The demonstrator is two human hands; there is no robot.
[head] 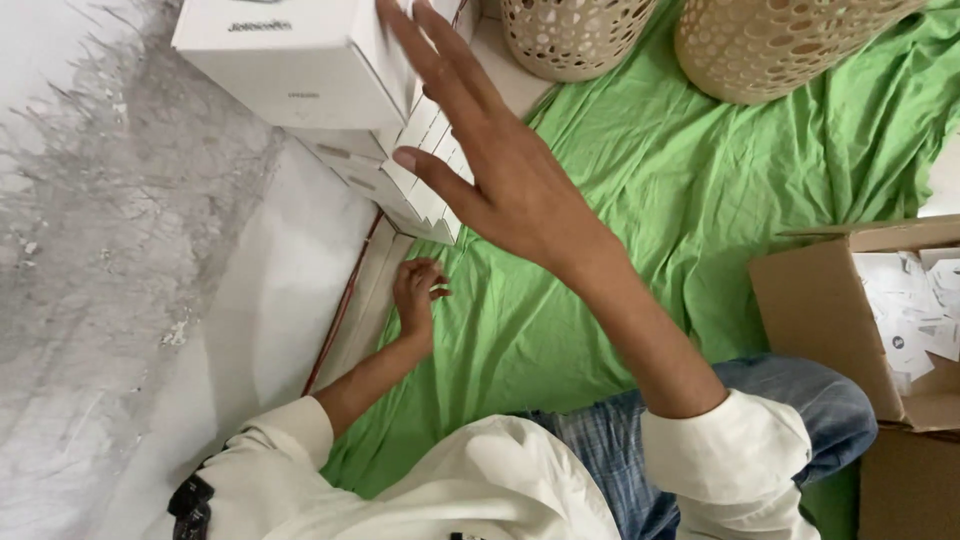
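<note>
While a pale wall (120,250) fills the left, the left hand (415,295) rests on the green sheet (650,200) with fingers curled, gripping nothing; above it a stack of white boxes (330,90) leans against the wall, the right hand (500,170) spread flat on its side; two perforated baskets (770,45) and a cardboard carton (830,310) sit rightward

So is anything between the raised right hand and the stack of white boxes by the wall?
Nothing visible. The right hand is open, its fingers already against the top white box of the stack. The left hand rests low on the green sheet, clear of it.
</note>
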